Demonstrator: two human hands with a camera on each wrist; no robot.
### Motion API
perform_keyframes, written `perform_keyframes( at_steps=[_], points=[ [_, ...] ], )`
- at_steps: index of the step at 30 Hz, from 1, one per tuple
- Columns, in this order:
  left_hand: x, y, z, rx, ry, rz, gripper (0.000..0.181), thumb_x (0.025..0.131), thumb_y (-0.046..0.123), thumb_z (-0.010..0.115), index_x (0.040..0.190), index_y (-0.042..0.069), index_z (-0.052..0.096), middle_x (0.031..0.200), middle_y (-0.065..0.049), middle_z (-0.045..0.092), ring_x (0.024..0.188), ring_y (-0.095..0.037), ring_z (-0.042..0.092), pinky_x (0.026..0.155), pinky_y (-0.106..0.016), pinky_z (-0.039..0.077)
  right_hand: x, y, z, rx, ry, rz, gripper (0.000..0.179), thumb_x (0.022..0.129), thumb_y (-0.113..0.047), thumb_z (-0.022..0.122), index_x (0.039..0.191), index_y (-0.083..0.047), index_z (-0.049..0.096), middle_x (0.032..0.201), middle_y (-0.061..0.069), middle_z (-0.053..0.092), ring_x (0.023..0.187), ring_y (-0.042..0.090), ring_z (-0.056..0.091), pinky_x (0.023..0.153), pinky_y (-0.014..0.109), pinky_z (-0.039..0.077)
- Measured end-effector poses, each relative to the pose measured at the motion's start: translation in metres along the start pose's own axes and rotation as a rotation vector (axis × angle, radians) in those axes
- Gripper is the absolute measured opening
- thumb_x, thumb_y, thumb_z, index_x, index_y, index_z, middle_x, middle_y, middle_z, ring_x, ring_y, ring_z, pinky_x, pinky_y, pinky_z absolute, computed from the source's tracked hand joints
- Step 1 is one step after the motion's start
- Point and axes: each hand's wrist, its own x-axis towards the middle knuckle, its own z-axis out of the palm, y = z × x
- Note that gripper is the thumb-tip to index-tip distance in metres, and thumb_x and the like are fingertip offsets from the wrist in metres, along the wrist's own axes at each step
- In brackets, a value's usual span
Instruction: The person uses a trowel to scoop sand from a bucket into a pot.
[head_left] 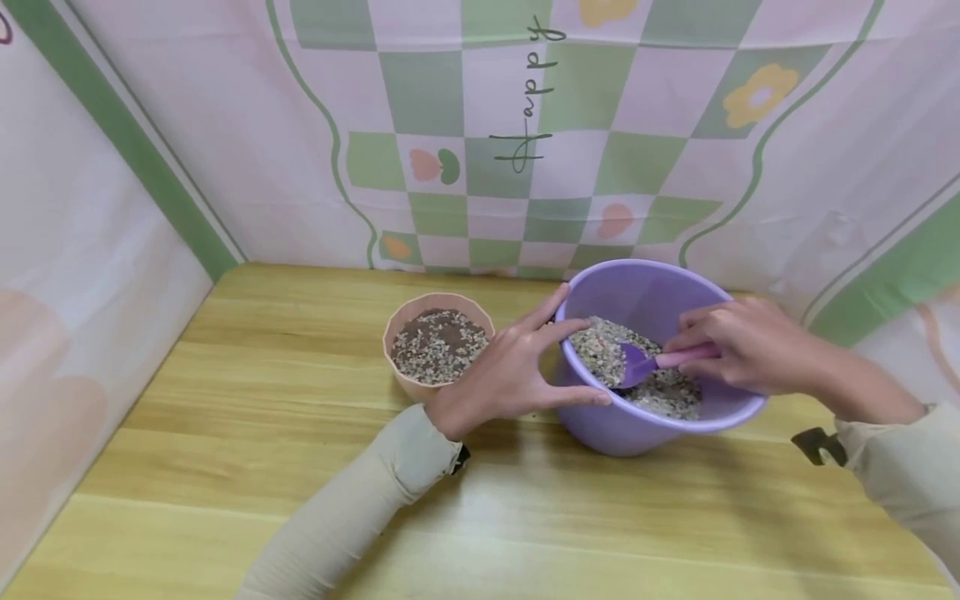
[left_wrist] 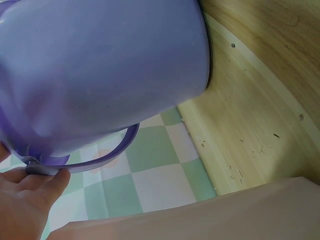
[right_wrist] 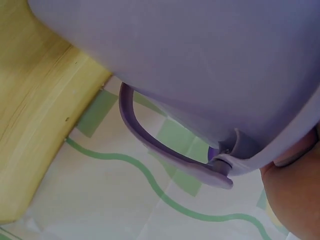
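Note:
A purple bucket (head_left: 660, 275) holds pale gravel (head_left: 600, 346). My left hand (head_left: 517, 367) grips the bucket's left rim, thumb along the near side and one finger reaching over the edge. In the left wrist view, its fingertips are at the joint of the bucket's handle (left_wrist: 110, 156). Inside the bucket my right hand (head_left: 750, 346) holds a small trowel by its pink handle (head_left: 688, 355). The trowel's purple blade (head_left: 636, 367) lies in the gravel. In the right wrist view, the bucket's outer wall (right_wrist: 200, 65) hides the trowel and most of the hand.
Left of the bucket stands a peach flowerpot (head_left: 401, 385) with brown soil and scattered gravel, partly behind my left hand. Both containers are on a wooden table (head_left: 225, 433). A checkered cloth (head_left: 495, 217) hangs at the table's back. Dark specks dot the tabletop (left_wrist: 250, 125).

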Motion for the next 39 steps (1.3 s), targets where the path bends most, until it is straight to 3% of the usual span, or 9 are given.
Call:
perform_keyframes(
  at_steps=[10, 20, 27, 30, 35, 39],
  points=[
    [0.0015, -0.0008, 0.0005, -0.005, 0.006, 0.006, 0.088, 0.074, 0.064, 0.079, 0.146, 0.022, 0.052, 0.164, 0.010, -0.001, 0.115, -0.031, 0.064, 0.102, -0.041, 0.049, -0.0017, 0.0045, 0.0015, 0.007, 0.080, -0.017, 0.032, 0.063, -0.015, 0.092, 0.093, -0.019, 0.080, 0.086, -0.017, 0.067, 0.067, 0.000, 0.063, 0.060, 0.029, 0.054],
    [0.0016, -0.0015, 0.0001, -0.007, 0.006, 0.007, 0.089, 0.073, 0.064, 0.079, 0.146, 0.022, 0.051, 0.165, 0.009, 0.000, 0.108, -0.030, 0.067, 0.100, -0.039, 0.051, -0.0012, 0.0076, 0.0038, 0.000, 0.120, -0.026, 0.034, 0.061, -0.015, 0.092, 0.093, -0.019, 0.080, 0.089, -0.012, 0.071, 0.071, 0.009, 0.068, 0.064, 0.036, 0.055],
    [0.0014, -0.0018, 0.0001, -0.008, 0.003, -0.006, 0.089, 0.073, 0.065, 0.078, 0.147, 0.023, 0.051, 0.164, 0.011, -0.002, 0.109, -0.030, 0.067, 0.098, -0.038, 0.052, -0.0030, 0.0059, 0.0029, 0.046, 0.122, 0.010, 0.034, 0.062, -0.010, 0.090, 0.095, -0.014, 0.080, 0.100, 0.019, 0.074, 0.083, 0.033, 0.072, 0.074, 0.056, 0.055],
    [0.0009, -0.0018, -0.0001, -0.006, 0.005, -0.009, 0.089, 0.073, 0.066, 0.078, 0.147, 0.024, 0.051, 0.164, 0.011, -0.002, 0.114, -0.032, 0.064, 0.099, -0.040, 0.051, -0.0029, 0.0054, 0.0031, 0.058, 0.119, 0.017, 0.034, 0.063, -0.009, 0.090, 0.095, -0.013, 0.080, 0.101, 0.021, 0.073, 0.085, 0.036, 0.072, 0.075, 0.059, 0.054],
    [0.0009, -0.0015, 0.0005, -0.003, 0.006, -0.004, 0.089, 0.073, 0.066, 0.078, 0.147, 0.023, 0.051, 0.164, 0.012, -0.001, 0.120, -0.033, 0.061, 0.098, -0.040, 0.052, -0.0039, 0.0065, 0.0052, 0.041, 0.144, -0.004, 0.033, 0.062, -0.014, 0.090, 0.094, -0.015, 0.081, 0.097, 0.014, 0.075, 0.082, 0.030, 0.072, 0.074, 0.054, 0.055],
    [0.0008, -0.0017, 0.0008, -0.006, 0.008, 0.002, 0.089, 0.073, 0.066, 0.078, 0.147, 0.023, 0.051, 0.164, 0.011, -0.001, 0.117, -0.032, 0.063, 0.099, -0.039, 0.051, -0.0042, 0.0078, 0.0070, 0.027, 0.175, -0.032, 0.034, 0.061, -0.016, 0.090, 0.094, -0.017, 0.081, 0.093, 0.000, 0.075, 0.072, 0.011, 0.068, 0.066, 0.039, 0.055]
  ],
)
